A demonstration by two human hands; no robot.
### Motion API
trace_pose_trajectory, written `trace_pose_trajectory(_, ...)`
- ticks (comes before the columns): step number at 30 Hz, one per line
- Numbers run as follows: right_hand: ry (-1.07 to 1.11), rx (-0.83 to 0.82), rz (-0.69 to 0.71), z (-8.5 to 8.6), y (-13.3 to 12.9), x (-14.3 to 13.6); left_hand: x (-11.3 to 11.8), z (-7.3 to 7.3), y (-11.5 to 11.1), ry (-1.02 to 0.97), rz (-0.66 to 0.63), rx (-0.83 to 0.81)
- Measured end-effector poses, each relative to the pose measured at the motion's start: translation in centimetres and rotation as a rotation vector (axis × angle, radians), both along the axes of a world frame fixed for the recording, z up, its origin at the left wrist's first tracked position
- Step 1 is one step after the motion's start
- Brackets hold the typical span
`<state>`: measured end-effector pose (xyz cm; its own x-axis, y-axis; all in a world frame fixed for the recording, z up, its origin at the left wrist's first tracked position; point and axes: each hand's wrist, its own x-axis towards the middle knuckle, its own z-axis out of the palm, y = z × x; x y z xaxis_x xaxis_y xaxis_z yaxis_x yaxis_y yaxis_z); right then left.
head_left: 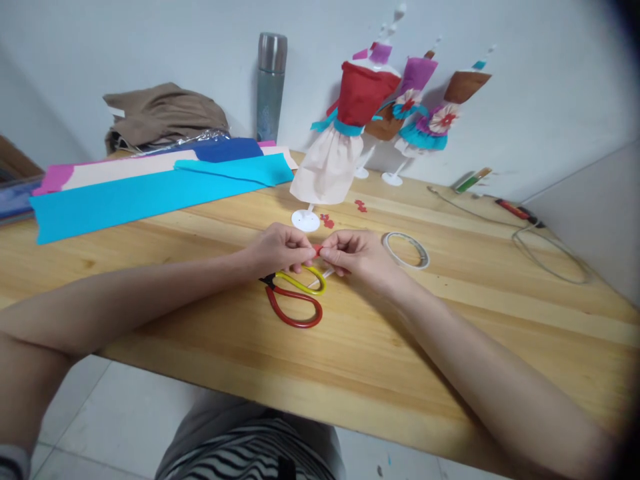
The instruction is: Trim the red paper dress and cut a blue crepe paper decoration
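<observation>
Between my two hands is a small red piece, likely paper or fabric [317,251], pinched at both ends. My left hand [283,247] grips its left end with thumb and fingers; my right hand [355,253] pinches the other end. Scissors [299,322] with one red and one yellow handle loop lie on the table just under my hands, their blades hidden. A roll of white tape [406,250] lies flat to the right of my right hand. Small red cut-outs [327,221] rest on the table beyond my hands.
A mini dress form [327,167] with red top and pale skirt stands ahead; more dressed forms [425,127] are behind it. Crepe sheets [165,197] lie left, near a flask [271,87] and brown cloth [165,113]. A cable [480,220] and red-black tool [515,210] lie right.
</observation>
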<state>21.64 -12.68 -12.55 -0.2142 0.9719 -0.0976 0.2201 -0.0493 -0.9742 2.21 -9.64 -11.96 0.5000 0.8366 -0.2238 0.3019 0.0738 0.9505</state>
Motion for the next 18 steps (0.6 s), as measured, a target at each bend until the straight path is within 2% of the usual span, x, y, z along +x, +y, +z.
trace_pose_trajectory(7, -0.022, -0.011, -0.112, -0.3, 1.1, 1.1, -0.2, -0.4, 0.3, -0.003, -0.002, -0.027)
trace_pose_trajectory(12, -0.001, -0.014, -0.107, -1.0, 1.3, 1.0, -0.3, -0.8, 0.5, -0.016, -0.014, -0.018)
trace_pose_trajectory(18, -0.032, 0.002, -0.06, -1.0, 0.8, 0.3, 0.1, -1.0, 0.5, -0.045, 0.064, -0.073)
